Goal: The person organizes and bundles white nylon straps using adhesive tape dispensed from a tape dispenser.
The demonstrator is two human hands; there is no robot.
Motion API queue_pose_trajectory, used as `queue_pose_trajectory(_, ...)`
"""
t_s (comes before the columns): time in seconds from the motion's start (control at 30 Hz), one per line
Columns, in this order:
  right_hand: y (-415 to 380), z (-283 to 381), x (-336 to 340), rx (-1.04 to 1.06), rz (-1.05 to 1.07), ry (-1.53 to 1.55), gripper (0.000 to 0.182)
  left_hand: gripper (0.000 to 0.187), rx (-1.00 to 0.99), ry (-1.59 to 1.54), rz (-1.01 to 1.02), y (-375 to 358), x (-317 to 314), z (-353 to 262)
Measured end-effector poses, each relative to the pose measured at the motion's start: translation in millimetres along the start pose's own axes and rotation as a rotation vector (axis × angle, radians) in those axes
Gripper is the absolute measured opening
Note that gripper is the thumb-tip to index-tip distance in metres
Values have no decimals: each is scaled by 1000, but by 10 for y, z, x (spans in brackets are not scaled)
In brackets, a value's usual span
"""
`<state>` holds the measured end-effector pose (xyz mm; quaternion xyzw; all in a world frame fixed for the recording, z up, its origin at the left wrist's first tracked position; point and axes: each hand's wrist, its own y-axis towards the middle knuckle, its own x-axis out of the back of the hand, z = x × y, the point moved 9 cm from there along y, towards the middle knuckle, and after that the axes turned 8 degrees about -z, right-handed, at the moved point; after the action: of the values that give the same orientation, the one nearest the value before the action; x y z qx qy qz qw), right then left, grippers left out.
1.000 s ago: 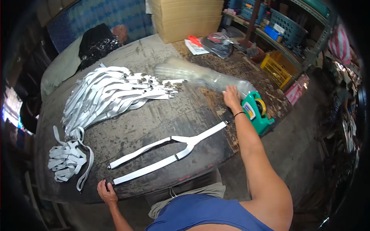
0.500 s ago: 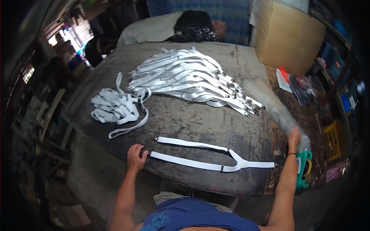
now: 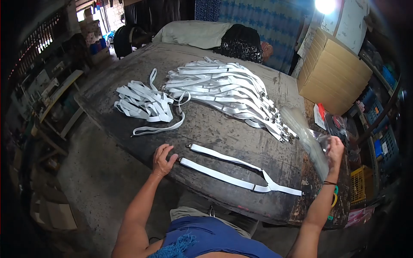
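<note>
White Y-shaped suspenders (image 3: 219, 174) lie spread on the dark worn table (image 3: 142, 148). My left hand (image 3: 163, 160) is at the near edge, fingers apart and empty, beside a clip end of the suspenders. At the right, my right hand (image 3: 334, 150) has its fingers closed on a clear plastic bag, lifted from a stack of clear plastic bags (image 3: 307, 139). A large pile of white suspenders (image 3: 228, 88) with metal clips lies across the table's middle, and a looser tangle of white straps (image 3: 144, 103) is to its left.
A green tape dispenser (image 3: 334, 198) is partly hidden behind my right forearm. A cardboard box (image 3: 333, 73) stands at the back right, near a red and white packet (image 3: 319, 115). Black straps (image 3: 241, 43) and pale cloth (image 3: 191, 34) lie at the far edge. A yellow crate (image 3: 357, 185) is at right.
My right hand has risen from the bag stack with a clear bag in its fingers. My left hand has lifted slightly off the clip end. The head view has shifted.
</note>
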<state>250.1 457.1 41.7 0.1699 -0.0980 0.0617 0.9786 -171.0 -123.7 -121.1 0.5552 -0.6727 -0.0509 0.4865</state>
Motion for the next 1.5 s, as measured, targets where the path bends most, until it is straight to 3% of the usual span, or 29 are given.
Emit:
queue_pose_trajectory(0.07,-643,641,-609,143,318,1,21,42,-125,-191,-119,174,145,-461)
queue_pose_trajectory(0.13,-1571,1202,-1204,243,578,-97,13,51,-261,-375,-91,359,328,-1204)
queue_pose_trajectory(0.2,-2508,1735,-1681,619,848,-121,8,64,-397,-518,-6,435,604,-1976)
queue_pose_trajectory(0.23,-2906,1878,-1850,641,977,-183,5,71,-469,-600,40,432,709,-2284)
queue_pose_trajectory(0.27,-3287,2111,-1904,890,987,1,6,77,-542,-683,86,395,808,-2523)
queue_pose_trajectory(0.3,-3527,2166,-1964,783,1101,-35,8,77,-543,-687,88,368,904,-2637)
queue_pose_trajectory(0.37,-3821,2407,-1888,912,1111,-46,10,85,-565,-959,361,216,957,-2852)
queue_pose_trajectory(0.4,-3883,2512,-1841,930,1105,-54,11,85,-563,-956,358,161,1024,-2812)
queue_pose_trajectory(0.47,-3881,2598,-1729,917,1067,-39,12,73,-24,-1104,965,-208,699,-2564)
queue_pose_trajectory(0.6,-3879,2545,-1628,967,1080,-125,11,56,-62,-898,889,-518,636,-2224)
queue_pose_trajectory(0.67,-3880,2526,-1588,975,1111,-127,12,45,69,-818,899,-610,699,-1971)
queue_pose_trajectory(0.73,-3711,2406,-1533,877,1026,-150,16,50,109,-761,884,-764,722,-1681)
queue_pose_trajectory(0.8,-3578,2317,-1485,839,1024,-146,13,54,114,-471,931,-1000,722,-1314)
queue_pose_trajectory(0.83,-3456,2245,-1451,796,964,-182,14,56,83,-413,835,-1089,751,-1104)
queue_pose_trajectory(1.0,-3207,1851,-1435,645,923,-286,16,69,220,101,839,-1901,858,571)
queue_pose_trajectory(1.03,-3209,1784,-1471,627,926,-284,15,74,305,231,957,-1991,1011,795)
queue_pose_trajectory(1.1,-3213,1696,-1545,603,930,-280,14,77,249,416,963,-2491,1213,1648)
queue_pose_trajectory(1.2,-3339,1579,-1776,597,980,-313,14,75,397,485,1062,-2076,1215,1375)
queue_pose_trajectory(1.27,-3700,1470,-2055,723,1119,-304,14,70,294,-67,596,-1204,1037,306)
queue_pose_trajectory(1.3,-3841,1414,-2176,721,1166,-280,15,70,203,-159,558,-932,842,-184)
queue_pose_trajectory(1.37,-4072,1452,-2348,702,1249,-247,14,88,115,-522,603,-640,523,-1086)
queue_pose_trajectory(1.4,-4105,1446,-2387,689,1248,-250,14,96,128,-732,725,-605,340,-1476)
queue_pose_trajectory(1.43,-4104,1441,-2405,700,1208,-239,14,77,100,-815,704,-588,221,-1751)
queue_pose_trajectory(1.47,-4078,1450,-2408,711,1166,-232,14,77,96,-825,718,-579,53,-1893)
queue_pose_trajectory(1.5,-4003,1520,-2369,615,1162,-210,14,59,186,-769,987,-766,-246,-2005)
